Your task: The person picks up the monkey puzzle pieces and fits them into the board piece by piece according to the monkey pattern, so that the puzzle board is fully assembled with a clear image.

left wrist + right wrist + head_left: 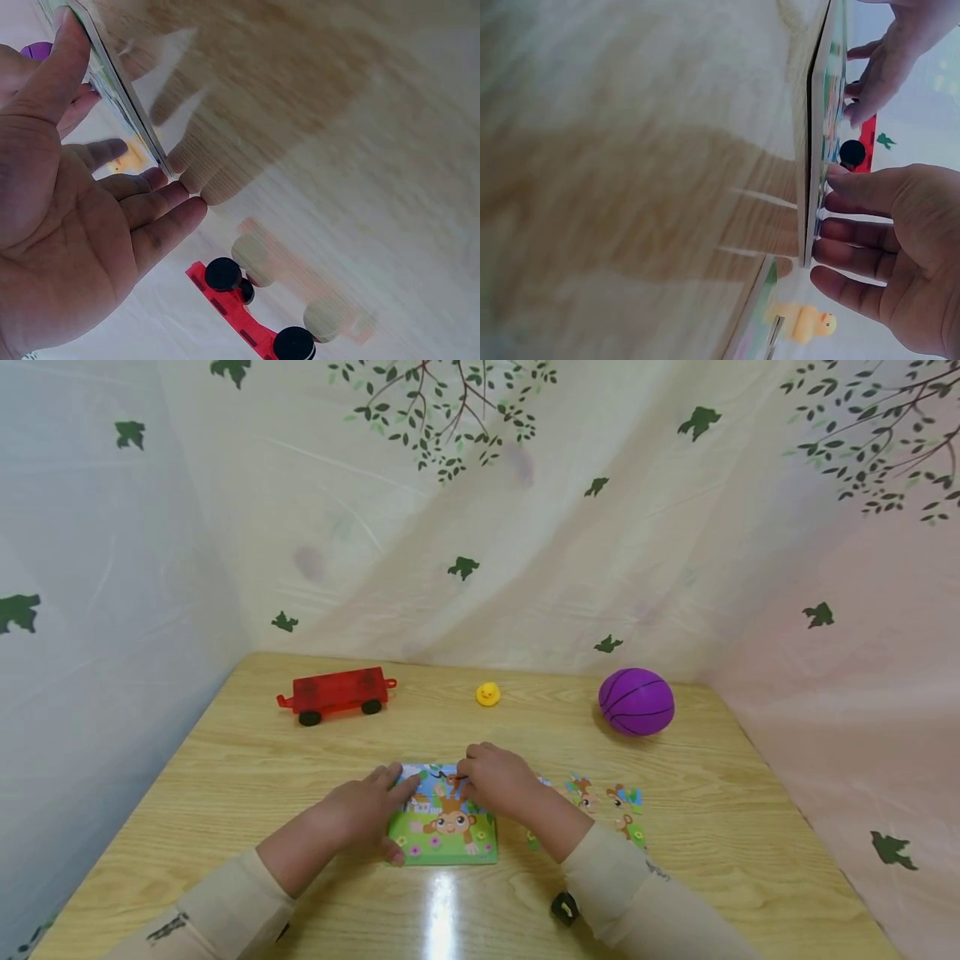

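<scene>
A jigsaw puzzle board (442, 852) with a monkey picture lies on the table in front of me. My left hand (363, 810) rests along its left side, fingers spread on the upper left and thumb near the lower left corner. The left wrist view shows that thumb (71, 52) over the board's edge. My right hand (501, 781) touches the upper right of the board with its fingertips. In the right wrist view its fingers (855, 259) look fairly straight against the picture. Whether a puzzle piece lies beneath them is hidden. Loose puzzle pieces (583, 793) lie right of the board, partly behind my right forearm.
Along the back of the table stand a red toy wagon (339, 692), a yellow rubber duck (487, 694) and a purple ball (636, 702). A small black object (564, 908) is beside my right sleeve. Leaf-patterned cloth (480, 527) hangs around the table.
</scene>
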`<state>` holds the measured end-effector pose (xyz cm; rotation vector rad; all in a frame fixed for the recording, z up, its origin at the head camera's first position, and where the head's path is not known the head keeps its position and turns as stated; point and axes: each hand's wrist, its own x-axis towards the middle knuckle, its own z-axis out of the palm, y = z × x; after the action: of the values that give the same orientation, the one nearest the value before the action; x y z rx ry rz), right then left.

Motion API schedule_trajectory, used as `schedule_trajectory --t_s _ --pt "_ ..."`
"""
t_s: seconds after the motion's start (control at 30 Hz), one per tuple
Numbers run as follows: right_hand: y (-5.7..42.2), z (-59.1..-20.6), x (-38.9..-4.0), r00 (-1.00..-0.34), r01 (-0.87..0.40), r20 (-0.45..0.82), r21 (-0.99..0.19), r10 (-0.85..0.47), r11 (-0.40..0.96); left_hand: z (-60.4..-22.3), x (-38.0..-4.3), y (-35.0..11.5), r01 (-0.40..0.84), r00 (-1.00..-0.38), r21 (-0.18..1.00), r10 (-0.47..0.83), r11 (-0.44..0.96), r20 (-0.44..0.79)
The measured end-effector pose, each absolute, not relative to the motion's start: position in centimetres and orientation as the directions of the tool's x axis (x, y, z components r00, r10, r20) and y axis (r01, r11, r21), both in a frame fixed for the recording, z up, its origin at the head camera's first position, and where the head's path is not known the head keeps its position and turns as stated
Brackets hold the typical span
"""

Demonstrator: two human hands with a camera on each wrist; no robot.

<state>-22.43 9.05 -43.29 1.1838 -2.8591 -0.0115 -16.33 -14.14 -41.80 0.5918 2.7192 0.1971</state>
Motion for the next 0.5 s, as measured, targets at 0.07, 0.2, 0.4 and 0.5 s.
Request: schedule_trajectory --t_s 0.07,0.2,0.4,0.5 --pt "9.2 -43.3 -22.4 -0.706 -0.707 0.032 0.014 -0.707 0.707 -41.8 -16.3 -14.1 0.378 -0.850 0.215 0.429 0.901 -0.307" --pt "9.5 -43.1 -22.2 -0.701 -0.713 0.011 -0.004 -0.713 0.701 -41.8 -16.3 -14.1 0.371 -0.849 0.215 0.423 0.904 -0.316" --pt "10.3 -42.8 -21.8 -0.691 -0.722 -0.032 -0.015 -0.723 0.691 -41.8 -16.3 -14.2 0.362 -0.851 0.235 0.423 0.902 -0.313" --pt "11.1 -42.8 -21.8 -0.700 -0.709 -0.053 -0.067 -0.712 0.702 -42.0 -16.4 -14.2 0.355 -0.853 0.243 0.419 0.903 -0.311"
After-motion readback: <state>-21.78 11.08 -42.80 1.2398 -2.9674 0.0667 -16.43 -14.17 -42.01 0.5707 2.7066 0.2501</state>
